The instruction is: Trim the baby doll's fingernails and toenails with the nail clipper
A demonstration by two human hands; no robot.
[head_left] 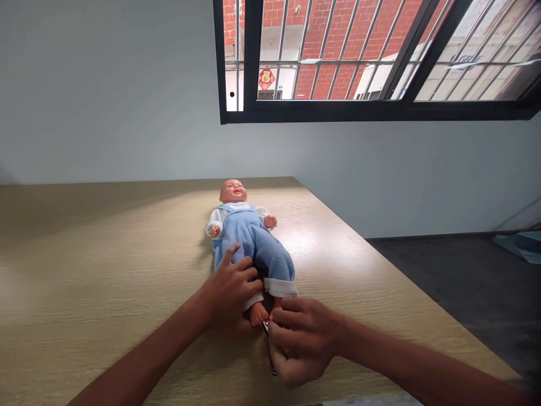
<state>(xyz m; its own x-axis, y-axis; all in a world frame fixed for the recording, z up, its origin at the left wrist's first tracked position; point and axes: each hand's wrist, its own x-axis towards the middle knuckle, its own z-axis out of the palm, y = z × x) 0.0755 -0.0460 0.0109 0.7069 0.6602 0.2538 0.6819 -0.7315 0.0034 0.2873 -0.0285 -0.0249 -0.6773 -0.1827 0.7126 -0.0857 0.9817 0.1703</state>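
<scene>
At the feet of the doll [247,237], the left hand [230,290] wraps its fingers round one leg; the right hand [302,338] pinches a small dark item [266,326].

Your right hand [302,344] hides most of a small dark thing [266,326], perhaps a sock, and your left hand [230,293] covers one lower leg of the doll [249,237].

- l. hand [230,293]: bare; fingers and thumb all visible, seen from the back; nails too small to judge.
- l. forearm [147,361]: bare to frame edge; slim, narrowing twd. wrist.
- r. hand [302,341]: bare; knuckles and finger backs shown.
- r. forearm [422,375]: bare to frame edge; slightly blurred nr. bottom rt. corner.
</scene>
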